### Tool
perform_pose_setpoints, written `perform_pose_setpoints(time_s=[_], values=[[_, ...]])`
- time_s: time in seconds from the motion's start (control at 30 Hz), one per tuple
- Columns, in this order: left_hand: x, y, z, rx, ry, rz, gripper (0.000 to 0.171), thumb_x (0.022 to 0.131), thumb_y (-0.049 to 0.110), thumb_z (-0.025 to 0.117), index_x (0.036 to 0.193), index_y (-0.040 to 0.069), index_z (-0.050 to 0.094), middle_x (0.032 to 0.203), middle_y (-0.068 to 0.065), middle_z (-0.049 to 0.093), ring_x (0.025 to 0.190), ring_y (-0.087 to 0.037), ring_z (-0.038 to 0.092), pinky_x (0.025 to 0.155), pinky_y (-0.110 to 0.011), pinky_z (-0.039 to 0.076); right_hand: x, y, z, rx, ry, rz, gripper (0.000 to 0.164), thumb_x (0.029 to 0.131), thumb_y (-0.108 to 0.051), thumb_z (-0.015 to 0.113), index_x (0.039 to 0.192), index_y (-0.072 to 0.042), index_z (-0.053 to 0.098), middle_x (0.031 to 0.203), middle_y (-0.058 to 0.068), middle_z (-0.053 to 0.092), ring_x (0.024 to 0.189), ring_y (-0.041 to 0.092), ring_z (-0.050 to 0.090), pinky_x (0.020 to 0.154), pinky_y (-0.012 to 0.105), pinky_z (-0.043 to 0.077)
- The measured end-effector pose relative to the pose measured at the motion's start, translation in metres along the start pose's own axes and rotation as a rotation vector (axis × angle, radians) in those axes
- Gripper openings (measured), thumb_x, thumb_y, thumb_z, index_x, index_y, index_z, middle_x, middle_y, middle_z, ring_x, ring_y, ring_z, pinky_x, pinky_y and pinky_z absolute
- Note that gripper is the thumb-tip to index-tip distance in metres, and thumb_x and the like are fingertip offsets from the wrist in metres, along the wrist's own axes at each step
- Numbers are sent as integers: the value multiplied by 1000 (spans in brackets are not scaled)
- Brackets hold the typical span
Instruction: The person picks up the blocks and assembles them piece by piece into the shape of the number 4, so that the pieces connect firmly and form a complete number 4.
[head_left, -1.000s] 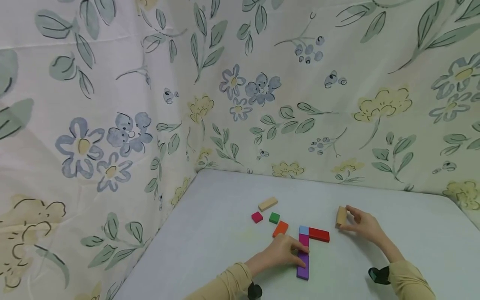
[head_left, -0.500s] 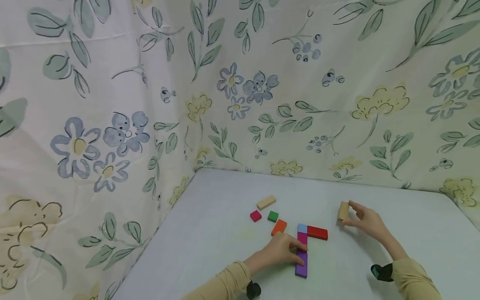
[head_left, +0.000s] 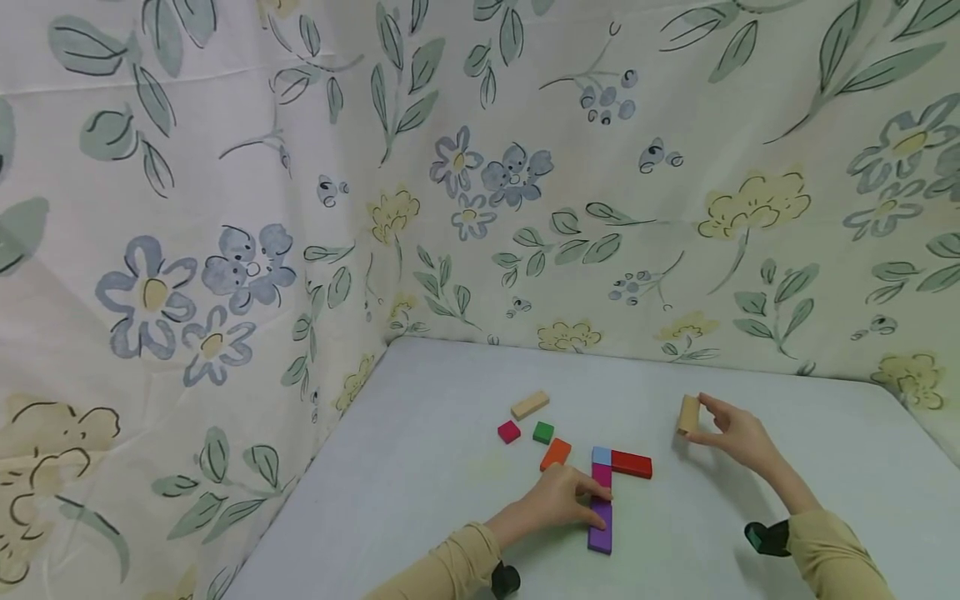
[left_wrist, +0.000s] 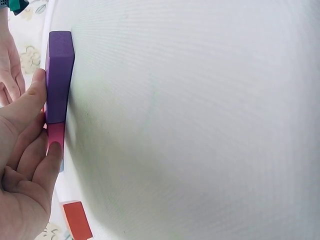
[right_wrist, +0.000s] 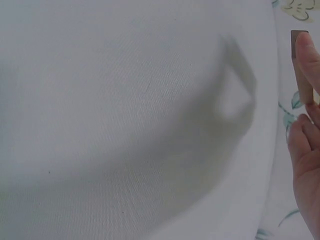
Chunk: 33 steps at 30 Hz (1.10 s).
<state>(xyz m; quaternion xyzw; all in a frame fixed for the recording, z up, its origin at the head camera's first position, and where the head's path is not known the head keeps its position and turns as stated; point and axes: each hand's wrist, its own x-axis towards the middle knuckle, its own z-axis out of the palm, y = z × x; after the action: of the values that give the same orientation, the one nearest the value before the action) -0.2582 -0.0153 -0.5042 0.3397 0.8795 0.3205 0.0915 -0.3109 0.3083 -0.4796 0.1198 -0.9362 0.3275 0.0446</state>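
Left of a row of painted blocks, my left hand (head_left: 558,496) rests on it, thumb on the purple block (head_left: 600,537) and fingers at the magenta block (head_left: 602,473). A light blue block (head_left: 602,455) tops the row, with a long red block (head_left: 632,464) extending right from it. At the right, my right hand (head_left: 738,433) pinches a plain wooden block (head_left: 688,415) between thumb and finger. That block (right_wrist: 302,75) appears raised above the table, its shadow apart from it in the right wrist view. Parts of the purple and magenta blocks are hidden under my left fingers.
An orange block (head_left: 556,454) lies close behind my left hand. Farther back are a green block (head_left: 543,432), a small crimson block (head_left: 509,432) and another wooden block (head_left: 530,405). The white table (head_left: 450,500) meets floral cloth (head_left: 465,275) behind and at the left.
My right hand has carried the wooden block slightly up and away toward the back of the table. My left hand stays at the row. The head view has shifted a little.
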Motion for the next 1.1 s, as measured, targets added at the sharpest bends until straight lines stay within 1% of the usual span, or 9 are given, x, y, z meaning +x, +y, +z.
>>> perform_pose_setpoints(time_s=[0.27, 0.43, 0.57, 0.73, 0.97, 1.1], values=[[0, 0, 0, -10, -9, -9, 38, 74, 27, 80, 111, 21, 72, 106, 13, 71, 97, 9, 58, 79, -10, 45, 1, 0, -4, -22, 15, -2, 85, 80, -34, 75, 139, 12, 35, 138, 37, 39, 119, 54, 45, 91, 52, 45], [0, 1, -1, -16, -6, -14, 38, 74, 27, 80, 111, 21, 72, 106, 13, 72, 94, 9, 58, 77, -10, 45, 3, -2, -6, -18, 17, 0, 86, 79, -35, 75, 140, 11, 34, 139, 36, 39, 119, 54, 45, 91, 52, 44], [0, 0, 0, -13, 2, -5, 37, 73, 27, 80, 109, 21, 73, 104, 13, 72, 93, 10, 57, 78, -10, 44, 5, -7, -7, 2, 5, 11, 87, 80, -36, 75, 141, 9, 33, 141, 35, 37, 122, 54, 43, 92, 51, 44], [1, 0, 0, -3, 7, 12, 37, 73, 27, 81, 108, 20, 73, 104, 12, 72, 90, 10, 56, 75, -9, 43, 7, -13, -8, 14, -4, 18, 88, 80, -36, 74, 142, 9, 32, 142, 35, 36, 123, 54, 41, 93, 52, 43], [0, 2, -1, -8, 5, 6, 37, 73, 26, 81, 109, 19, 73, 104, 12, 72, 91, 10, 56, 74, -9, 43, 10, -19, -9, 27, 6, 2, 86, 80, -35, 75, 142, 9, 33, 142, 35, 37, 123, 54, 42, 93, 50, 42], [0, 2, -2, 1, 9, 20, 37, 73, 26, 81, 109, 19, 73, 104, 11, 72, 88, 9, 55, 70, -8, 41, 10, -24, -8, 40, 10, -7, 86, 80, -33, 76, 141, 10, 34, 141, 35, 38, 123, 53, 42, 93, 48, 42]])
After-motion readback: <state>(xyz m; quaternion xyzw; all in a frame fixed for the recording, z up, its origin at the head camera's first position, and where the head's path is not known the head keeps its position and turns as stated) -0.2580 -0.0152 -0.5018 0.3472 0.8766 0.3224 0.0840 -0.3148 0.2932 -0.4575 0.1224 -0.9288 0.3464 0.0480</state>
